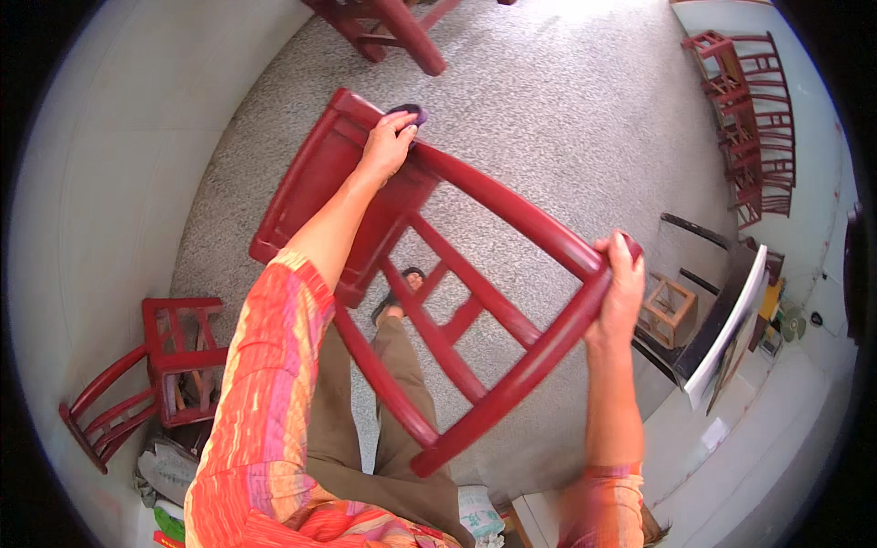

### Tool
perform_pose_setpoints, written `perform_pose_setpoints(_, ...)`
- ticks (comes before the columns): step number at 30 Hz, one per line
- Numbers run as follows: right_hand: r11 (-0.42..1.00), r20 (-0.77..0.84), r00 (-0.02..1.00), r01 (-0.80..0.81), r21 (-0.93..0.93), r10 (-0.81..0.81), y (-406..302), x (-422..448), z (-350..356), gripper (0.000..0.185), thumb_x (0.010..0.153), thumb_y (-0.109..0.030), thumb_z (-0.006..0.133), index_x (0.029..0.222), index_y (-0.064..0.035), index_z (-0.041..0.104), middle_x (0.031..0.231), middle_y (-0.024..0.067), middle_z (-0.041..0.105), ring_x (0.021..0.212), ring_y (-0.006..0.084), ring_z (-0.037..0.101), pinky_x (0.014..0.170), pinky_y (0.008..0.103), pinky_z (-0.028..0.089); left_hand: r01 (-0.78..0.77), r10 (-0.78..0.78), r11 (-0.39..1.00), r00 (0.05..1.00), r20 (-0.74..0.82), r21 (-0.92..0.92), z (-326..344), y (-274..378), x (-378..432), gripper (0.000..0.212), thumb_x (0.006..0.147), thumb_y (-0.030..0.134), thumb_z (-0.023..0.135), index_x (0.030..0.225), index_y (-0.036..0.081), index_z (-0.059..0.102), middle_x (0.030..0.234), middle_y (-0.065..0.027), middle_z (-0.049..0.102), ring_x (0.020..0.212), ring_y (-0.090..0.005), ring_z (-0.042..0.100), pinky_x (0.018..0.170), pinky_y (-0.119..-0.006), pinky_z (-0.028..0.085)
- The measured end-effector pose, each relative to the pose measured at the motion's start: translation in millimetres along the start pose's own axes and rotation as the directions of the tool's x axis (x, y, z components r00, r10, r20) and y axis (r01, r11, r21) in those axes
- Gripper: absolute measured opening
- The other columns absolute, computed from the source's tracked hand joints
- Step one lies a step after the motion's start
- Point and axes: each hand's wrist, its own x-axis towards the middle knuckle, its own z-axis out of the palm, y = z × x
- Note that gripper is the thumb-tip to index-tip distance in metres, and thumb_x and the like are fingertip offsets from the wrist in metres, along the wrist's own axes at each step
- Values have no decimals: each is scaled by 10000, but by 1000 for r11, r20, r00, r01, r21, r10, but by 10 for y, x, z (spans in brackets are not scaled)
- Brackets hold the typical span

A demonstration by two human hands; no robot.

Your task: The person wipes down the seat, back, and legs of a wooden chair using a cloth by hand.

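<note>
A red-painted wooden chair (pixel 479 188) is tilted before me, its panelled seat (pixel 308 164) toward the upper left and its backrest toward the lower right. My right hand (pixel 620 291) grips the right end of the backrest's top rail (pixel 527 370). With my left hand (pixel 389 145) I press a dark purple cloth or pad (pixel 411 116) against the side post where it meets the seat. Part of the seat is behind my left forearm. The chair's legs are hidden from this angle.
Another red chair (pixel 185 363) stands by the wall at left. Red furniture legs (pixel 411 34) show at the top. More red chairs (pixel 754 123) line the right wall. Below them is a black table (pixel 726 301), with a small wooden frame stool (pixel 668 308) beside it. My sandalled foot (pixel 411 279) is on the speckled floor.
</note>
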Motion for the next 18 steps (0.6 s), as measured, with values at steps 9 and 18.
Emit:
perform_pose_setpoints(9, 978, -91, 995, -25, 206, 44, -58, -47, 132, 549, 976, -500, 358, 1243, -38, 487, 1078, 103, 557, 1005, 178, 539, 919, 327, 446, 19, 50, 932, 982, 180, -363, 257, 1349, -902, 270, 953, 167, 493, 1116, -4, 623, 1170, -101, 604, 1076, -190, 560, 954, -305, 416)
perform_pose_setpoints(18, 828, 153, 976, -210, 520, 152, 74, -38, 138, 473, 990, -474, 303, 1101, -72, 527, 1009, 109, 604, 896, 227, 614, 801, 378, 522, -377, 486, 855, 821, 300, -355, 139, 2379, -1766, 283, 806, 34, 628, 1079, 106, 649, 1060, -79, 614, 1019, -271, 559, 912, -374, 441)
